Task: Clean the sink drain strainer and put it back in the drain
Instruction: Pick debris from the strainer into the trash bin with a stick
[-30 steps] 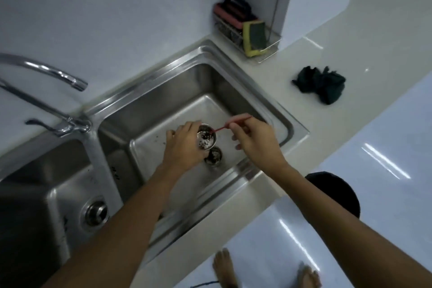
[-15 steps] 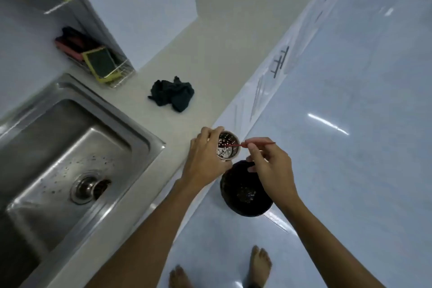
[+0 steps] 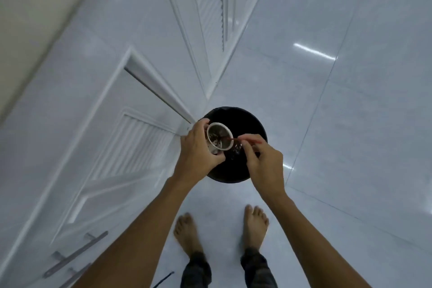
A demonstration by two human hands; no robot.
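My left hand (image 3: pixel 198 154) grips a small round metal sink strainer (image 3: pixel 219 136) by its side, open face up, with dark bits of debris inside. It hangs over a black round bin (image 3: pixel 247 121) on the floor. My right hand (image 3: pixel 264 161) pinches a thin red stick (image 3: pixel 243 138) whose tip reaches into the strainer. The sink and drain are out of view.
White cabinet doors (image 3: pixel 121 142) with louvred panels and metal bar handles (image 3: pixel 74 252) stand to the left under a pale countertop edge (image 3: pixel 35 7). Glossy white floor tiles (image 3: pixel 350 124) spread to the right. My bare feet (image 3: pixel 187 234) stand just behind the bin.
I have turned from the sink to the floor. Both hands carried the strainer and red stick away from the counter and lower, right over the black bin.
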